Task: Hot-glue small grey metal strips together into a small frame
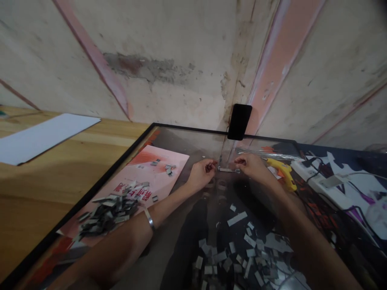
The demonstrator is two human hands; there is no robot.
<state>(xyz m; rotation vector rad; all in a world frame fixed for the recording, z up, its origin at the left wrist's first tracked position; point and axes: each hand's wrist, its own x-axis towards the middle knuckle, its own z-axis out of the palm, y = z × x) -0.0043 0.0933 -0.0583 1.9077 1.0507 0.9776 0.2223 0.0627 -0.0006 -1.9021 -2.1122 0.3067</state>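
Observation:
My left hand [202, 174] is above the dark glossy tabletop [169, 225], its fingers curled together; what they hold, if anything, is too small to tell. Across from it my right hand [253, 167] has thumb and fingertips pinched, with nothing I can make out between them. A thin light strip [227, 170] lies between the two hands, its right end close to my right fingertips. Loose small grey pieces [220, 256] are scattered nearer to me. Further pieces form a grey heap [110, 211] beside my left forearm, on a pink booklet [165, 161].
A black phone [240, 122] leans against the wall at the back edge. On the right are a yellow glue gun [282, 173], a white power strip [329, 183] and tangled cables. A white sheet [48, 137] lies on the wooden table [75, 161] to the left.

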